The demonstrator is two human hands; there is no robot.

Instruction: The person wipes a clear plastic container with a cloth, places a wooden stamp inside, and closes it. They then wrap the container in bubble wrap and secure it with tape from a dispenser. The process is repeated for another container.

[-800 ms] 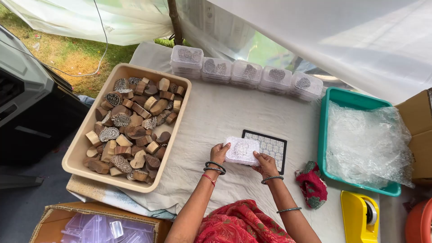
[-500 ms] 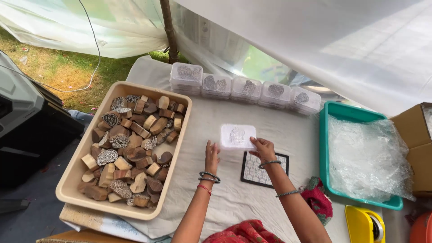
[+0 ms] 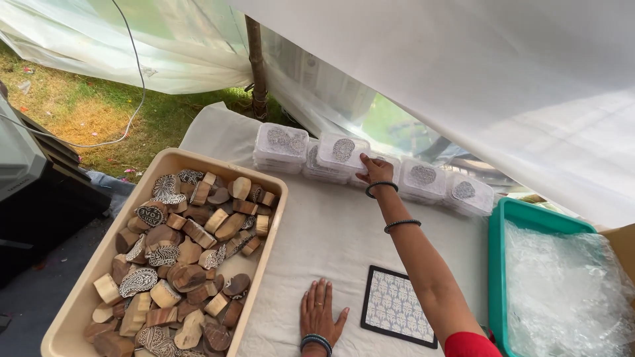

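The clear box (image 3: 342, 153) sits on top of the far row of boxes (image 3: 423, 180), at the back of the white cloth (image 3: 331, 231), and the right hand (image 3: 375, 169) is on its near edge.

Far left lies grass (image 3: 79, 112); nearer, a tan tray (image 3: 274, 198) holds a heap of carved wooden blocks (image 3: 178, 251). Just right of the tray, at the near edge, the left hand (image 3: 319, 312) rests flat on the cloth, fingers spread, holding nothing. Beside it lies a dark-rimmed patterned tile (image 3: 397, 311). The right arm stretches across to the far row; its fingers curl over the box's edge, though I cannot tell whether they grip it or merely touch. At the far right stands a teal tray (image 3: 497, 264) lined with crinkled plastic.

This looks like the stacking step: the box seems just set down. Letting go would call for the box sitting square on those beneath.
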